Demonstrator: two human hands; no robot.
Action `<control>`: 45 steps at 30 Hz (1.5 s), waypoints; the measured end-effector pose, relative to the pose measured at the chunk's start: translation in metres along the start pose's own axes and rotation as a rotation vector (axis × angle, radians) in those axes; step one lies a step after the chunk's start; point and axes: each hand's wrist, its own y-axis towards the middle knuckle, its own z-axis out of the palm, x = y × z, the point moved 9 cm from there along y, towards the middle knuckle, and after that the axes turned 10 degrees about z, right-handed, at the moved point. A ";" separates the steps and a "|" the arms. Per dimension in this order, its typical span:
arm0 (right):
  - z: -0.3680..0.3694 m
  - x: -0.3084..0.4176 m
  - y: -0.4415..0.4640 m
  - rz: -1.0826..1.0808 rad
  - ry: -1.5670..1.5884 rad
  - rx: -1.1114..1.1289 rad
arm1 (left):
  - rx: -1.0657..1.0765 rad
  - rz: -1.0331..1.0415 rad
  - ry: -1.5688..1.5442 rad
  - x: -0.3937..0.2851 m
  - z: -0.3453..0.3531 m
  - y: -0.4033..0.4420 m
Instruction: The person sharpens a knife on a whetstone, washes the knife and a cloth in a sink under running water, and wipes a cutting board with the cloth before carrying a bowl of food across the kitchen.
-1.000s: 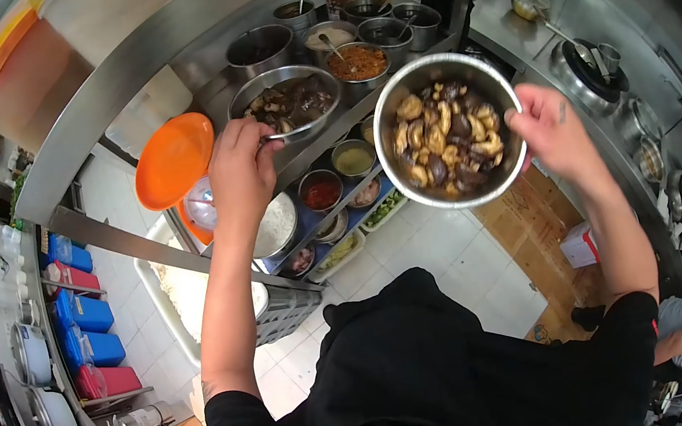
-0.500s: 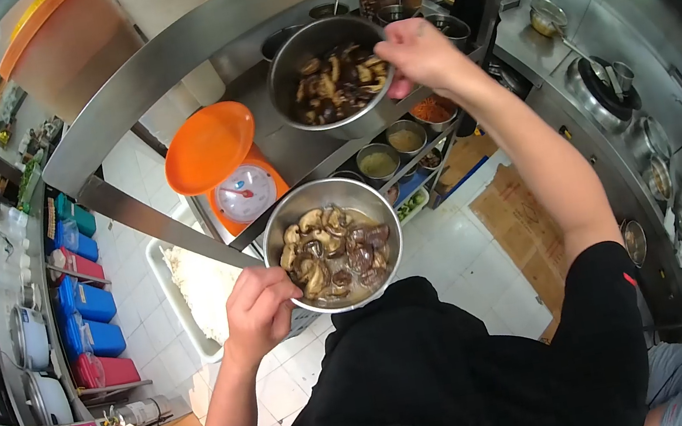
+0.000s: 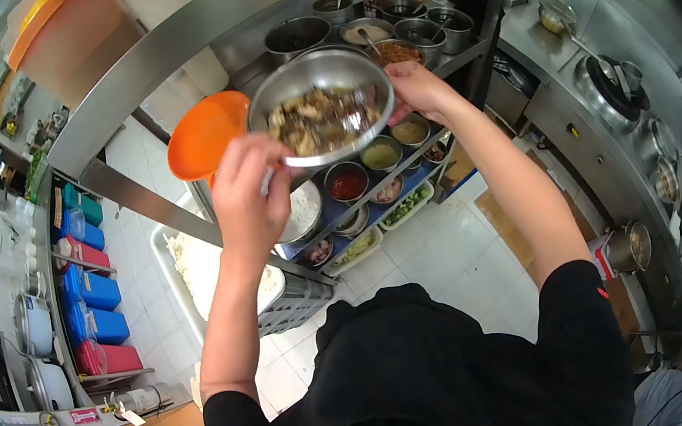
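A metal bowl (image 3: 319, 65) of sliced, dark brown mushrooms (image 3: 322, 117) is held up over the steel shelf, tilted a little toward me and slightly blurred. My left hand (image 3: 252, 187) is closed on its near left rim. My right hand (image 3: 422, 93) grips at its right rim, fingers partly hidden behind it. The other mushroom bowl is not separately visible; whether it is under this one I cannot tell. Just left of the bowl is the orange plate of a scale (image 3: 206, 136).
Metal pots (image 3: 297, 36) of sauces and seasonings stand behind the bowl. Below are containers of red sauce (image 3: 347, 181) and green paste (image 3: 381, 152). A white tub (image 3: 171, 282) of pale food stands lower left. A steel frame bar (image 3: 149, 197) runs beside my left arm.
My left hand has raised its mushroom bowl up and forward over the shelf. My right hand has shifted slightly down, and its separate bowl no longer shows.
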 end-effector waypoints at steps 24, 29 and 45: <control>0.066 -0.327 -0.184 0.291 -0.702 0.135 | 0.392 -0.435 0.016 -0.021 0.038 -0.304; 0.133 -0.367 -0.146 0.092 -1.111 0.288 | 0.403 -1.248 0.101 -0.039 -0.071 -0.603; 0.413 -0.538 -0.114 0.742 -1.172 0.748 | -0.570 -2.035 0.875 -0.384 -0.365 -0.957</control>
